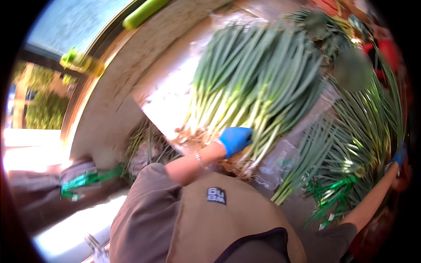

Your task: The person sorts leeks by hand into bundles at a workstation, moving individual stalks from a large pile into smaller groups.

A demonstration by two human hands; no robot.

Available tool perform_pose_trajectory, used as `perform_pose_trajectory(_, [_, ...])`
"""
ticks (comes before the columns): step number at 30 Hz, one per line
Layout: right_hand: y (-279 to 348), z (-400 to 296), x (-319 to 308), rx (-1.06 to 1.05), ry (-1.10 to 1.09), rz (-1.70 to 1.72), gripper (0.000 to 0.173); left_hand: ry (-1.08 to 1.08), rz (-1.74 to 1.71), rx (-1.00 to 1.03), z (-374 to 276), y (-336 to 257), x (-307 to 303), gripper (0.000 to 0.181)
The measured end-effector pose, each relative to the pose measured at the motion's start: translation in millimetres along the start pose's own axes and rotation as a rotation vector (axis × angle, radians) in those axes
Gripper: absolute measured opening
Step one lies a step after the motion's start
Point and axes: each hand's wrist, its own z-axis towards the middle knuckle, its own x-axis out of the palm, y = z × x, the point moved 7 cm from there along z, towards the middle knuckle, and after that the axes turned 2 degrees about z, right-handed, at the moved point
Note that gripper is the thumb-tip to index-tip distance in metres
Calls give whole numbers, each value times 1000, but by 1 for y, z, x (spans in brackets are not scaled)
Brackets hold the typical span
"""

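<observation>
A large pile of green onions (256,75) lies before me, leaves pointing away and roots (194,136) towards me. My left hand (235,141), in a blue glove, rests curled against the pale stems near the root end. Whether its fingers grip any stems is hidden. At the far right, my right hand (399,156), also gloved in blue, is closed around the lower end of some long green onion stalks (393,102). That hand is small and blurred. A smaller bunch of green onions (302,167) lies between my two arms.
Clear plastic sheeting (276,161) lies beneath the pile. Green plastic ties (332,197) lie by my right arm; more ties (88,179) hang over grey cloth at left. A concrete ledge (131,59) runs beside a window. Someone in red (329,7) is at upper right.
</observation>
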Motion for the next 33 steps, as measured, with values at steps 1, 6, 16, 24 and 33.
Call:
perform_pose_trajectory(1, [21, 11, 11, -11, 13, 145, 39, -19, 2, -1, -10, -10, -9, 23])
perform_pose_trajectory(6, [182, -52, 70, 4, 208, 928, 42, -291, -176, -44, -17, 23, -25, 20])
perform_pose_trajectory(16, [371, -243, 82, 210, 514, 1341, 28, -251, -192, -545, -52, 261, -72, 47])
perform_pose_trajectory(24, [440, -298, 80, 189, 614, 1354, 28, -139, -593, -559, -35, 256, -65, 70])
perform_pose_trajectory(33, [498, -330, 78, 74, 655, 1347, 28, -42, -203, -476, -14, 249, -53, 53])
